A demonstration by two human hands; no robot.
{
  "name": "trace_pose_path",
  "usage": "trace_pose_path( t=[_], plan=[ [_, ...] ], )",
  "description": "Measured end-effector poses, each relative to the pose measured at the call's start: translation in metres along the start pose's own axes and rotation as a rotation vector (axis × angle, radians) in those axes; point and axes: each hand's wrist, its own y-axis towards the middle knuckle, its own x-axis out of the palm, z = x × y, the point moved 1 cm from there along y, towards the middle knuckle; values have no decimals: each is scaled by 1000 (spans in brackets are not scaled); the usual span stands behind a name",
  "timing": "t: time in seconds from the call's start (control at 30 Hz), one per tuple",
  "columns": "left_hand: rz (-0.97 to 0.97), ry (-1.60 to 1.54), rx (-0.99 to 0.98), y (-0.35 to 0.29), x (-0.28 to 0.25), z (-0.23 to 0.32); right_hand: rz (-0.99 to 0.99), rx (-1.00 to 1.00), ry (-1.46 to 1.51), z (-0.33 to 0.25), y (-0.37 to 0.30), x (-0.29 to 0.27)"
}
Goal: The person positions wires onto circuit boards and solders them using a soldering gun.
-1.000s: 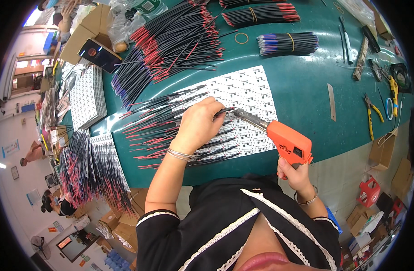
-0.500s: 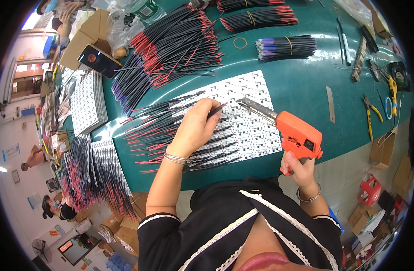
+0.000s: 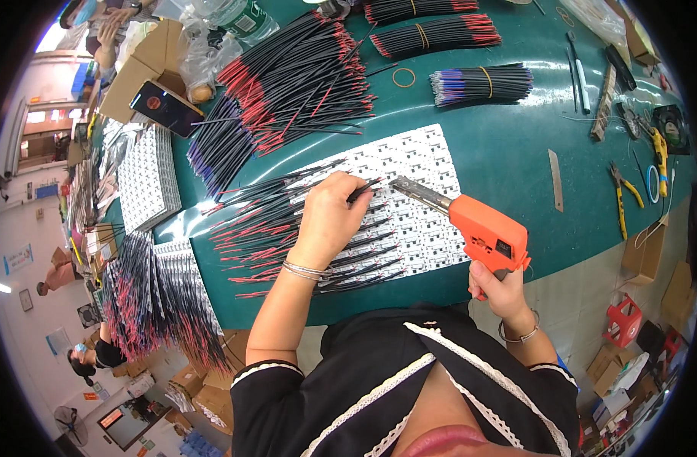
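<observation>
A white panel of small circuit boards (image 3: 424,152) lies on the green table, with rows of thin black, red-ended wires (image 3: 249,238) running off its left side. My left hand (image 3: 330,215) rests over the panel, thumb and forefinger pinched on a black wire (image 3: 371,183) whose end lies against a board. In my right hand (image 3: 502,291) is the handle of an orange soldering gun (image 3: 487,228). Its metal tip points left and sits just right of the pinched wire's end; whether they touch I cannot tell.
Loose red-ended wires (image 3: 303,80) are heaped behind the panel, with a banded purple-ended bundle (image 3: 481,84) to their right. A stack of panels (image 3: 146,179), a phone (image 3: 165,107) and wired panels (image 3: 182,266) stand left. A steel ruler (image 3: 555,180) and pliers (image 3: 621,190) lie right.
My right hand has brought the soldering gun left and slightly downward at its tip, nearer the wire end. My left hand and the panel have shifted only slightly.
</observation>
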Motion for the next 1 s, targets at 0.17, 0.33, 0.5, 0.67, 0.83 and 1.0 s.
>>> trace_pose_path(
  t=[0.17, 0.33, 0.5, 0.67, 0.83, 1.0],
  plan=[
    [20, 21, 79, 0, 3, -3, -33, 30, -26, -2, 1, -2],
    [5, 25, 91, 1, 1, -1, -20, 39, -24, 1, 0, -2],
    [-44, -45, -40, 4, -2, 4, -2, 20, -26, 1, -1, -1],
    [-32, 6, -23, 4, 2, 1, -17, 34, -30, 0, 0, 1],
    [18, 25, 40, 4, 5, -2, -29, 41, -37, -1, 2, 2],
    [20, 36, 41, 5, 5, 0, -29, 47, -17, 0, 3, 3]
  ],
)
